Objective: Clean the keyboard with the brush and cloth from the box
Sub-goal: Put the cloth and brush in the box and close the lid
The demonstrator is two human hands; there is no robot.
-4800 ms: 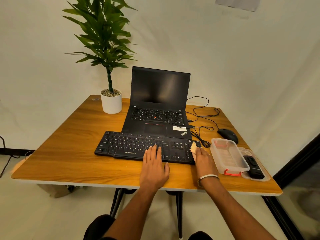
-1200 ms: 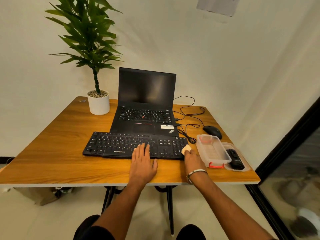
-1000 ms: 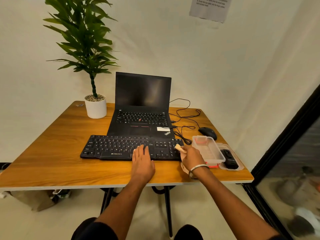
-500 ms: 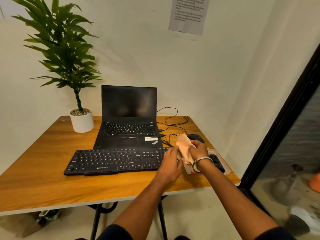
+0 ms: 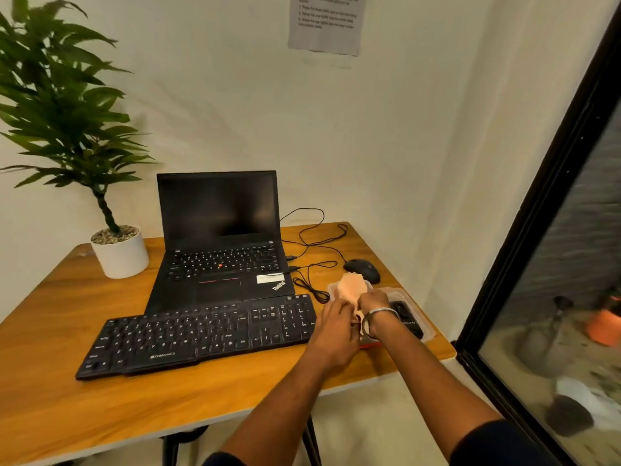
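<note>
Plant [image 5: 119,252] at upper left, laptop [image 5: 220,250] centre. Keyboard [image 5: 201,332] lower centre on table [image 5: 100,405], untouched. Right of it, left hand [image 5: 336,331] and right hand [image 5: 374,302] together, both gripping cloth [image 5: 351,287] over box [image 5: 415,311]. Mouse [image 5: 363,270] just behind.

Box [image 5: 333,288] mostly hidden behind both hands and cloth [image 5: 351,288]; only near-left rim visible. Fingers of left hand [image 5: 336,331] and right hand [image 5: 373,302] overlap, grip on cloth unclear. Wall notice [image 5: 326,23] cut by top edge, print illegible. Plant [image 5: 57,105] cropped at left edge. Black item [image 5: 408,319] in lid partly covered by wrist, identity unclear.
</note>
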